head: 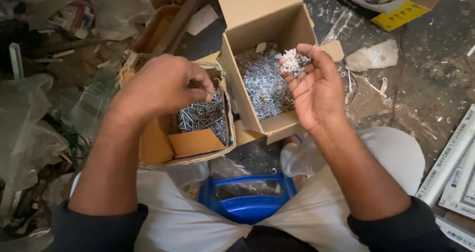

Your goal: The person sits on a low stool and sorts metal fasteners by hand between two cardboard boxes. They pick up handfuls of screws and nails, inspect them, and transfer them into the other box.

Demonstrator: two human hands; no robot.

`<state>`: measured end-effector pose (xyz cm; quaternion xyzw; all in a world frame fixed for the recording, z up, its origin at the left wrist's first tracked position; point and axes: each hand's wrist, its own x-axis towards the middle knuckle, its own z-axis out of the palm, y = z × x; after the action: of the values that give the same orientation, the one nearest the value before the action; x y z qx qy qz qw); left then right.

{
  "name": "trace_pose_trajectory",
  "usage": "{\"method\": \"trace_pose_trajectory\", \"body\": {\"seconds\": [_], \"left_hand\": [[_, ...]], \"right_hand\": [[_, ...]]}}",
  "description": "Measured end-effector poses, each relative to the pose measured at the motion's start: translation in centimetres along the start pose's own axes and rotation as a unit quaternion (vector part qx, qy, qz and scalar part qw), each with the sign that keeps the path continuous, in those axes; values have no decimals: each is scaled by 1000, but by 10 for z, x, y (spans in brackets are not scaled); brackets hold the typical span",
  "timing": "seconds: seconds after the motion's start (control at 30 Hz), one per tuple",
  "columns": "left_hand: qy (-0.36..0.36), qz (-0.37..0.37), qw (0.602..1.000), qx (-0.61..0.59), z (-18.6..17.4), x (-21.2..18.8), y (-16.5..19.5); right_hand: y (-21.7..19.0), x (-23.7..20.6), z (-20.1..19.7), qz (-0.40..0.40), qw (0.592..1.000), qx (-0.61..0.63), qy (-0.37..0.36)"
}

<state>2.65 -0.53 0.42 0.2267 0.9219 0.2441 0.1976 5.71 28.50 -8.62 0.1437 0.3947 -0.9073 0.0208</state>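
**On the workshop floor: two hands sorting small metal fasteners**

On the dusty concrete floor (425, 79), seen from above, a seated person in pale trousers works over two open cardboard boxes. Largest is the tall box (277, 34), flaps raised, which holds a heap of bright silver fasteners (264, 86). Just beside it, to the left, lies the shallow box (163, 145), which holds darker steel screws (203, 117) piled against its right wall. Between the knees stands a blue plastic stool (247, 202). Crumpled clear plastic bags (29, 128) lie at far left; a yellow-edged carton (396, 7) lies well apart at upper right.

The left hand (166, 86) hovers over the shallow box, knuckles up, fingers (205, 91) curled together and pinched on a single thin screw (212, 93) whose tip just shows. The right hand (316, 89) is turned palm up above the tall box; its fingers (297, 76) are half curled, cupping a small cluster of white-silver pieces (294, 61) against the fingertips.
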Motion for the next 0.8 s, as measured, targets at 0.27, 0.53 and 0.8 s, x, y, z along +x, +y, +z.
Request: {"method": "trace_pose_trajectory", "body": {"seconds": [0.27, 0.53, 0.8], "left_hand": [[-22, -126, 985, 113, -10, -9, 5], [217, 95, 971, -30, 43, 18, 39], [283, 170, 941, -77, 86, 61, 55]], "right_hand": [[-3, -2, 3, 3, 1000, -2, 1], [-3, -4, 6, 20, 1000, 11, 2], [8, -1, -3, 14, 1000, 4, -13]]}}
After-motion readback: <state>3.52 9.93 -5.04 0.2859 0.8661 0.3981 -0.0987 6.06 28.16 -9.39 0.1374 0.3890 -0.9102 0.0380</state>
